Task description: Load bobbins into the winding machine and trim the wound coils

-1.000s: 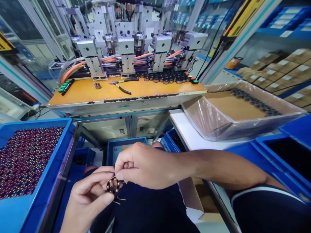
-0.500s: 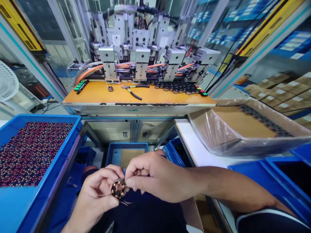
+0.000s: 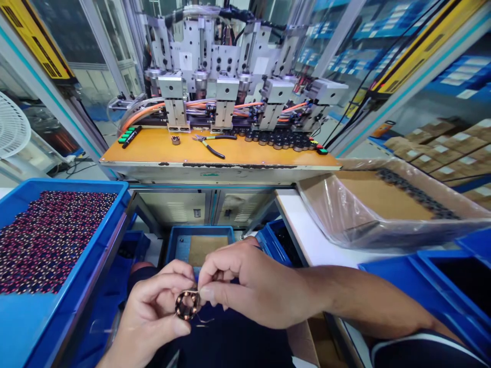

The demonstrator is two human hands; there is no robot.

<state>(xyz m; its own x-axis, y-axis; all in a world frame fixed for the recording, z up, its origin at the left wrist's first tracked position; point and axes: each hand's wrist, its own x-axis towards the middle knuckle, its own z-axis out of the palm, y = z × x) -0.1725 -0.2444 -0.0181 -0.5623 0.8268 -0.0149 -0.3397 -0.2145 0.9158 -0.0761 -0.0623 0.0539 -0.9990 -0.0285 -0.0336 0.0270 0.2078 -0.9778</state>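
Between thumb and fingers, my left hand (image 3: 159, 304) grips a small round motor stator (image 3: 186, 305) with copper windings on a black ring. Its open face is turned toward me. At its upper right edge, the thumb and index finger of my right hand (image 3: 245, 283) pinch a thin wire (image 3: 194, 292) that runs along the top of the stator. Other loose wire ends (image 3: 204, 322) stick out below it. Both hands are above my lap, close together.
Left is a blue tray (image 3: 125, 191) packed with similar parts. Ahead, an orange bench (image 3: 146, 148) bears pliers (image 3: 213, 148), a single stator (image 3: 175, 140) and several black parts (image 3: 284, 139) under a machine (image 3: 226, 89). On the right stands a plastic-lined carton (image 3: 333, 214).
The stator has turned slightly in my left hand. The wire pinched by my right hand now lies across the stator's top edge instead of sticking out sideways.
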